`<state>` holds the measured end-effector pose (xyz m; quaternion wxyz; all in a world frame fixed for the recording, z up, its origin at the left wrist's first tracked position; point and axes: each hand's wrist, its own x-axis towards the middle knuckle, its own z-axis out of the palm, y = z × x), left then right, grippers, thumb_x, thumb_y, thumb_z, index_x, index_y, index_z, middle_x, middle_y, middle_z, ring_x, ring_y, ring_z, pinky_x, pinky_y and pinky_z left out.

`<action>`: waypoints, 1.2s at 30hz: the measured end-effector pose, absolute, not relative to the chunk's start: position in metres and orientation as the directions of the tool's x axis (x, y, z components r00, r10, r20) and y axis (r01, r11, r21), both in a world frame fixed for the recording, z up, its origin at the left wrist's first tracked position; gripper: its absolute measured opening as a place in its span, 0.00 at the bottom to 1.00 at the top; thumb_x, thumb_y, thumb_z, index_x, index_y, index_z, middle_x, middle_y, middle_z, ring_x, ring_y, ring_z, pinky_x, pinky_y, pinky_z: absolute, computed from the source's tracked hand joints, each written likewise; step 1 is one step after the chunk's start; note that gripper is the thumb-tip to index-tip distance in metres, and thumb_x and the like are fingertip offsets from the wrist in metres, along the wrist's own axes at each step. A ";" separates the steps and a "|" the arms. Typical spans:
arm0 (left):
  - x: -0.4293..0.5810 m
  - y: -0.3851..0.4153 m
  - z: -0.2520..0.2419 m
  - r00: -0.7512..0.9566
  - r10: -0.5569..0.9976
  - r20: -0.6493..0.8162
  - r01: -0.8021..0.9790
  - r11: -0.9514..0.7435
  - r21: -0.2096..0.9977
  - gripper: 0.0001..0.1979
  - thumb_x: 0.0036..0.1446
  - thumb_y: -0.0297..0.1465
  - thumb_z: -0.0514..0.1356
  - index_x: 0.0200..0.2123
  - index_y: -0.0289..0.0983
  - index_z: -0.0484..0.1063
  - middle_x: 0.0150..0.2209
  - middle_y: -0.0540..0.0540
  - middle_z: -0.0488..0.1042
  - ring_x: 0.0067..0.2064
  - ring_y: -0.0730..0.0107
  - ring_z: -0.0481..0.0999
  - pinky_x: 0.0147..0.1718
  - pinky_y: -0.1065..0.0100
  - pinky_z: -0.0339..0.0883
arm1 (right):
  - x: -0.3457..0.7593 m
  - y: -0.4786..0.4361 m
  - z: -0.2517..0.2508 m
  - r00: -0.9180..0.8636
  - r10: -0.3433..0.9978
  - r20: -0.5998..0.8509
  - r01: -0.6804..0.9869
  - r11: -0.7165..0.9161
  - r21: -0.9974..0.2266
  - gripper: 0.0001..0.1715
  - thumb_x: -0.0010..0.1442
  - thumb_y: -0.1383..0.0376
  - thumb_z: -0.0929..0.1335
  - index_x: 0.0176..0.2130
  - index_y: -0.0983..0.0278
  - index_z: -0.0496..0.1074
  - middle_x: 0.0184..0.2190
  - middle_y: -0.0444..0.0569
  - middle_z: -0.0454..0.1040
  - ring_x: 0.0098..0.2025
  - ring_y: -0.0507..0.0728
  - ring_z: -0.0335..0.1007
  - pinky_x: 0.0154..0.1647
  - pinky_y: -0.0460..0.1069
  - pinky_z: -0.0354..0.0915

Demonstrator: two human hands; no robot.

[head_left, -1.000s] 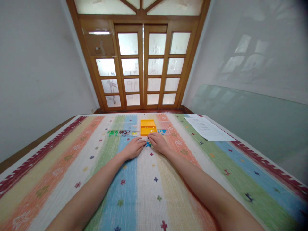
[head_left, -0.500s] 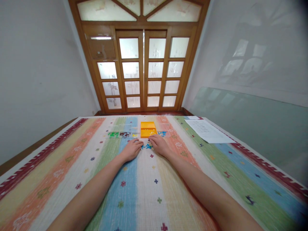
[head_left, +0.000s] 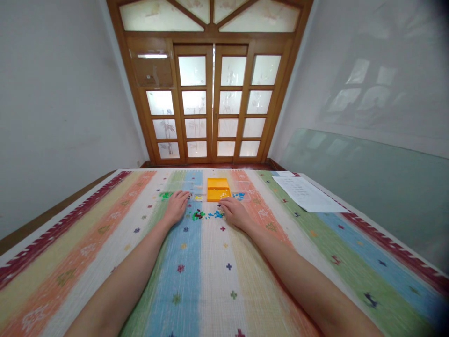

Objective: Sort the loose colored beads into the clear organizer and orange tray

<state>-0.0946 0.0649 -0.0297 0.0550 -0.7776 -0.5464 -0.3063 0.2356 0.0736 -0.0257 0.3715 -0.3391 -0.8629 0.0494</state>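
Viewed remotely through the head camera, I see two bare hands at the far part of a cloth-covered worktop (head_left: 189, 290) striped in white, blue, green, orange and cream. The left hand (head_left: 176, 206) reaches over a low, clear plastic compartment tray (head_left: 204, 198), palm down with its fingers loosely bent; I cannot tell whether its hidden fingertips have hold of anything. Small green pieces (head_left: 164, 196) lie in the tray on that hand's outer side, and small yellow pieces (head_left: 198, 198) in a compartment on its inner side. The right hand (head_left: 235, 211) is palm down and partly curled near the front edge of an open, yellow-orange plastic box (head_left: 219, 195); I cannot tell whether it grips a piece. Small white pieces (head_left: 223, 194) lie in the box's near half. Between the hands, directly on the cloth, are a loose group of green and dark red pieces (head_left: 198, 215) and, close to the right hand, a loose group of blue pieces (head_left: 219, 214). Right of the box, a second clear plastic tray (head_left: 247, 197) holds more blue pieces. Farther right lies a white printed paper sheet (head_left: 312, 196).
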 end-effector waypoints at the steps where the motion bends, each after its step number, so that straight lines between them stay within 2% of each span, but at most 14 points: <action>1: -0.099 0.067 -0.032 0.196 0.819 0.540 0.889 -0.380 0.253 0.22 0.72 0.33 0.48 0.61 0.40 0.74 0.63 0.43 0.74 0.66 0.56 0.65 0.68 0.48 0.58 | 0.235 0.073 -0.025 -0.503 0.618 0.604 0.549 0.769 -0.329 0.15 0.73 0.65 0.64 0.48 0.62 0.81 0.49 0.54 0.81 0.52 0.60 0.75 0.58 0.57 0.69; 6: -0.106 0.072 -0.041 0.192 0.823 0.535 0.903 -0.362 0.233 0.22 0.72 0.33 0.49 0.62 0.38 0.73 0.64 0.43 0.72 0.67 0.53 0.63 0.67 0.45 0.57 | 0.229 0.065 -0.018 -0.573 0.573 0.586 0.533 0.804 -0.265 0.16 0.74 0.63 0.64 0.50 0.62 0.80 0.50 0.55 0.80 0.54 0.61 0.74 0.59 0.58 0.68; 12: -0.101 0.068 -0.037 0.258 0.817 0.516 0.886 -0.413 0.210 0.20 0.71 0.33 0.50 0.59 0.41 0.76 0.63 0.44 0.74 0.67 0.57 0.65 0.69 0.48 0.57 | 0.216 0.045 -0.003 -0.745 0.414 0.523 0.340 0.910 -0.236 0.15 0.72 0.65 0.66 0.51 0.59 0.80 0.50 0.52 0.81 0.56 0.60 0.75 0.60 0.57 0.68; 16: -0.098 0.064 -0.033 0.260 0.824 0.503 0.879 -0.418 0.230 0.19 0.70 0.32 0.51 0.56 0.42 0.78 0.61 0.44 0.76 0.66 0.57 0.65 0.69 0.46 0.57 | 0.211 0.031 0.007 -0.809 0.358 0.466 0.282 0.932 -0.226 0.14 0.70 0.65 0.66 0.48 0.59 0.81 0.47 0.50 0.82 0.58 0.60 0.73 0.63 0.58 0.65; 21: -0.096 0.062 -0.032 0.280 0.810 0.516 0.870 -0.441 0.220 0.19 0.70 0.32 0.52 0.55 0.41 0.79 0.60 0.44 0.77 0.65 0.57 0.66 0.69 0.47 0.57 | 0.209 0.029 0.008 -0.834 0.356 0.423 0.304 0.934 -0.187 0.13 0.69 0.65 0.67 0.47 0.58 0.82 0.47 0.50 0.82 0.59 0.61 0.72 0.63 0.59 0.64; 27: -0.090 0.059 -0.032 0.335 0.787 0.518 0.854 -0.486 0.186 0.18 0.70 0.32 0.52 0.54 0.40 0.80 0.60 0.43 0.76 0.65 0.56 0.65 0.68 0.47 0.58 | 0.209 0.033 -0.001 -0.798 0.395 0.454 0.364 0.918 -0.159 0.13 0.71 0.64 0.66 0.49 0.60 0.81 0.49 0.53 0.80 0.55 0.61 0.74 0.60 0.58 0.67; 36: -0.079 0.052 -0.030 0.372 0.776 0.508 0.841 -0.514 0.170 0.17 0.70 0.32 0.53 0.54 0.43 0.79 0.60 0.44 0.76 0.66 0.55 0.65 0.68 0.45 0.58 | 0.208 0.038 -0.007 -0.796 0.392 0.461 0.364 0.919 -0.153 0.15 0.72 0.64 0.66 0.52 0.59 0.80 0.50 0.53 0.80 0.56 0.60 0.74 0.61 0.58 0.67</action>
